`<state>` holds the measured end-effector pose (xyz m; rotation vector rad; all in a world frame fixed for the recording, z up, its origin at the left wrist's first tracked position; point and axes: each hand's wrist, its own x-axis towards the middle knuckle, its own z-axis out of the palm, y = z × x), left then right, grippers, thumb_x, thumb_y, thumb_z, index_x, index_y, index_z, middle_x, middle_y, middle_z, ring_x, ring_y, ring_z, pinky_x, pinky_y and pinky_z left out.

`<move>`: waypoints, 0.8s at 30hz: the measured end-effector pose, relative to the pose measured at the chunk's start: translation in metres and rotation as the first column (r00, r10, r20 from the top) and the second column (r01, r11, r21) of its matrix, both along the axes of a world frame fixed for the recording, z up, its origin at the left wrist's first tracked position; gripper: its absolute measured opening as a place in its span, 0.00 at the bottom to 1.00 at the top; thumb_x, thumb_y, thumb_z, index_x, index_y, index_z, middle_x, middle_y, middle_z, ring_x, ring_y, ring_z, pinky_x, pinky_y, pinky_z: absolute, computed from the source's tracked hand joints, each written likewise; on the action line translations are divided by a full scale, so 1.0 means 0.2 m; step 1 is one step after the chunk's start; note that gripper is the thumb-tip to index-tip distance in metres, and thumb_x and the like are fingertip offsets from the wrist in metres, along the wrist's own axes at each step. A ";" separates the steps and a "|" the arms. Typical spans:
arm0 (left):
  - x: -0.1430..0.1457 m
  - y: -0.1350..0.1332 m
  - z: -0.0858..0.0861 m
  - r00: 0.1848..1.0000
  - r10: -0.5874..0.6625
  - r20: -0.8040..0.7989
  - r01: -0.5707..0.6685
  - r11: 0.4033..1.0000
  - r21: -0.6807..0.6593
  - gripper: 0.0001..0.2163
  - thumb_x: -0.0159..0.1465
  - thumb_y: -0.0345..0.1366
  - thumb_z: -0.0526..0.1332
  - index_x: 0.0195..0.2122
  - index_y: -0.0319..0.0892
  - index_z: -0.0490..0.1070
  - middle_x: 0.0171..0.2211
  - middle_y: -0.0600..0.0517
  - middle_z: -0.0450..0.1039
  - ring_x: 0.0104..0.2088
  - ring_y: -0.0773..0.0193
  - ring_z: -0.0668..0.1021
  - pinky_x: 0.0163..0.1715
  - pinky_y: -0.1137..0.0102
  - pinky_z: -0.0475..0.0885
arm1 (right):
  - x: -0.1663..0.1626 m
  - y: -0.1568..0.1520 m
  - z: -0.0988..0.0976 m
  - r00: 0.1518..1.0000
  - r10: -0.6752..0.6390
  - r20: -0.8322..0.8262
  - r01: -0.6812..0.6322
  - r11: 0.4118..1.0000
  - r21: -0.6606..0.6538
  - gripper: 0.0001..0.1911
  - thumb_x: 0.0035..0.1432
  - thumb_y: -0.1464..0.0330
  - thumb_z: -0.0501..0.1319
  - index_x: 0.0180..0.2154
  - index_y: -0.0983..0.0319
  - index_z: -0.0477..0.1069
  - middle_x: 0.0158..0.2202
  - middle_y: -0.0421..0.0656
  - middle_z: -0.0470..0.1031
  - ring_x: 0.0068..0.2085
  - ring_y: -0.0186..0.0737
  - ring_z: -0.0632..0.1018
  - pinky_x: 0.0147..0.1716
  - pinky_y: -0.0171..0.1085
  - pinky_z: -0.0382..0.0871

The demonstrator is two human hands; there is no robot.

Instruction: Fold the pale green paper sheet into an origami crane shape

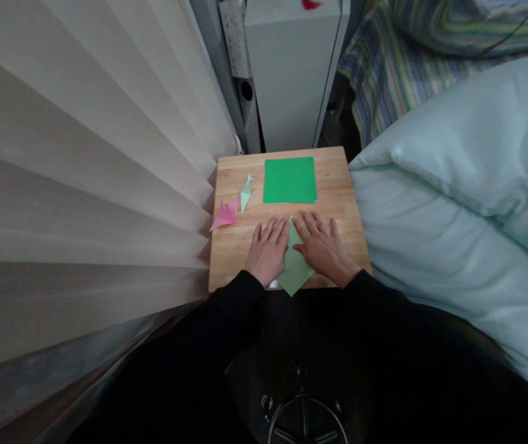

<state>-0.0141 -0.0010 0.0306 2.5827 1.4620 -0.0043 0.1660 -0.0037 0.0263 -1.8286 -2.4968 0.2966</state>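
A pale green folded paper [295, 268], kite-shaped with its point away from me, lies at the near edge of a small wooden table [236, 246]. My left hand [268, 250] lies flat on its left side, fingers stretched out. My right hand [324, 246] presses flat on its right side, fingers spread. A stack of bright green square sheets [290, 179] lies farther back on the table. A pink folded paper figure [226, 213] and a small light green folded figure [245, 192] rest near the table's left edge.
Pleated beige curtain [83, 185] hangs close along the left. A pale blue duvet [453, 203] on a bed borders the table's right side. A grey cabinet [292, 74] stands behind the table. A stool base [303, 419] shows below me.
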 end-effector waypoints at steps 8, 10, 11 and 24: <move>-0.04 0.03 -0.03 0.990 -0.143 0.007 0.143 0.983 -0.113 0.27 0.75 0.37 0.49 0.75 0.41 0.49 0.76 0.45 0.49 0.77 0.48 0.49 0.71 0.36 0.45 | -0.01 0.13 0.07 0.945 -0.290 -0.152 0.269 0.952 -0.145 0.06 0.61 0.67 0.69 0.39 0.62 0.77 0.41 0.50 0.82 0.43 0.50 0.81 0.39 0.41 0.70; -0.05 0.04 -0.03 0.982 -0.190 0.024 0.191 0.971 -0.142 0.27 0.76 0.37 0.48 0.75 0.41 0.48 0.76 0.44 0.49 0.77 0.49 0.49 0.71 0.35 0.43 | 0.00 0.15 0.06 0.918 -0.352 -0.183 0.309 0.924 -0.226 0.05 0.61 0.66 0.69 0.35 0.61 0.77 0.36 0.48 0.83 0.38 0.47 0.82 0.33 0.38 0.68; -0.05 0.05 -0.03 0.979 -0.204 0.030 0.206 0.967 -0.150 0.28 0.76 0.36 0.49 0.75 0.40 0.47 0.76 0.44 0.49 0.77 0.50 0.49 0.71 0.35 0.42 | 0.01 0.16 0.05 0.902 -0.382 -0.202 0.331 0.911 -0.247 0.06 0.60 0.65 0.70 0.33 0.61 0.77 0.35 0.48 0.83 0.37 0.47 0.82 0.32 0.38 0.67; -0.02 0.00 -0.02 0.986 -0.165 -0.001 0.165 0.983 -0.075 0.28 0.75 0.40 0.49 0.75 0.39 0.49 0.77 0.45 0.46 0.77 0.48 0.48 0.73 0.40 0.44 | 0.03 0.25 -0.02 0.570 -0.691 -0.445 0.394 0.705 -0.590 0.16 0.63 0.68 0.66 0.23 0.61 0.69 0.21 0.45 0.79 0.21 0.36 0.80 0.20 0.30 0.72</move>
